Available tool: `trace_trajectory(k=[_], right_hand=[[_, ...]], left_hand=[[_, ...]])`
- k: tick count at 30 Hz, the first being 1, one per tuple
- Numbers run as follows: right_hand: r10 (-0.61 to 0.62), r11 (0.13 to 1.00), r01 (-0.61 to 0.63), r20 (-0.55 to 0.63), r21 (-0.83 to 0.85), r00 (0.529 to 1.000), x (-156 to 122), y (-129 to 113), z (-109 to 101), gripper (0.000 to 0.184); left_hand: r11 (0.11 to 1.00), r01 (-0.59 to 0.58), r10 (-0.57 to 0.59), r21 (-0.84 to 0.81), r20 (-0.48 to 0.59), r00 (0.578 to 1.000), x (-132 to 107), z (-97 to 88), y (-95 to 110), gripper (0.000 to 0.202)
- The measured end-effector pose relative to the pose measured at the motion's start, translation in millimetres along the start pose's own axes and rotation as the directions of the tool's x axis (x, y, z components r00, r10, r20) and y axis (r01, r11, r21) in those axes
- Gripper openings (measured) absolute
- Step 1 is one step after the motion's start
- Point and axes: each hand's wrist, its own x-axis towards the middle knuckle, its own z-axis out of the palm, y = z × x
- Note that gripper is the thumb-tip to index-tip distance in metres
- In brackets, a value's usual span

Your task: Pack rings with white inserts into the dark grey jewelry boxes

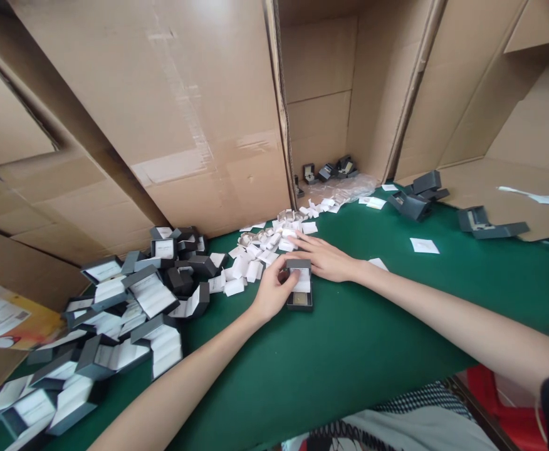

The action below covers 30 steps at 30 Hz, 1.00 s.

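Observation:
In the head view my left hand (274, 291) is closed on a small dark jewelry box (299, 299), its thumb inside against the white lining of the raised lid. The box stands open on the green table, with something pale in its base. Just beyond it, my right hand (328, 257) lies with fingers stretched toward a heap of small white paper slips (241, 268); its fingertips reach the edge of that heap. Whether they touch a slip I cannot tell. Several opened dark boxes with white linings (152, 294) are piled left of my left hand.
Tall cardboard boxes (218, 113) wall the back of the green tablecloth (350, 351). Dark boxes (328, 171) sit in a cardboard recess, near clear plastic (350, 186). More dark boxes (413, 203) and a loose slip (423, 245) lie right. A red stool-like object (500, 401) stands below.

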Motion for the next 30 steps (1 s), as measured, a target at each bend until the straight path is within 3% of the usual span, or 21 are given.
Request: trace_trajectory(k=[2, 5, 10, 12, 14, 17, 24, 26, 28, 30], right_hand=[[0.018, 1.0, -0.018, -0.008, -0.005, 1.0, 0, 2, 1, 0.04], [0.077, 0.997, -0.08, -0.127, -0.019, 0.989, -3, 3, -8, 0.03], [0.168, 0.983, -0.18, -0.291, -0.015, 0.942, -5, 0, -17, 0.033], [0.135, 0.99, -0.144, -0.263, -0.012, 0.955, -3, 1, -12, 0.034], [0.08, 0.996, -0.084, -0.162, -0.021, 0.984, 0, 2, -5, 0.043], [0.062, 0.997, -0.065, -0.059, -0.033, 0.996, 1, 3, -3, 0.035], [0.244, 0.966, -0.255, -0.182, -0.038, 0.952, -6, 5, -21, 0.034], [0.226, 0.971, -0.239, -0.223, -0.032, 0.948, -5, 6, -16, 0.032], [0.195, 0.979, -0.203, -0.19, -0.026, 0.962, -3, 6, -8, 0.037], [0.191, 0.981, -0.192, -0.149, 0.006, 0.97, 0, 5, -3, 0.031]], left_hand=[[1.0, 0.009, -0.009, 0.0, -0.003, 1.0, 0, -0.4, 0, 0.018], [1.0, 0.025, -0.025, 0.001, -0.011, 1.0, 0, -0.9, 0, 0.018], [0.999, 0.036, -0.036, 0.01, -0.028, 0.999, 0, -0.8, -1, 0.018], [1.0, 0.028, -0.028, 0.002, -0.023, 0.999, 0, -0.6, -1, 0.019], [1.0, 0.015, -0.015, 0.002, -0.018, 1.0, 0, -0.6, -1, 0.018], [1.0, 0.014, -0.014, 0.013, -0.017, 1.0, 0, -0.9, 0, 0.019], [1.0, 0.017, -0.017, 0.018, -0.018, 1.0, 0, -1.1, -1, 0.018], [1.0, 0.009, -0.009, 0.02, -0.014, 1.0, 0, -0.8, -2, 0.018], [1.0, 0.002, -0.002, 0.017, -0.012, 1.0, 0, -0.7, -2, 0.018], [1.0, -0.002, 0.002, 0.015, -0.017, 1.0, 0, -0.8, -3, 0.018]])
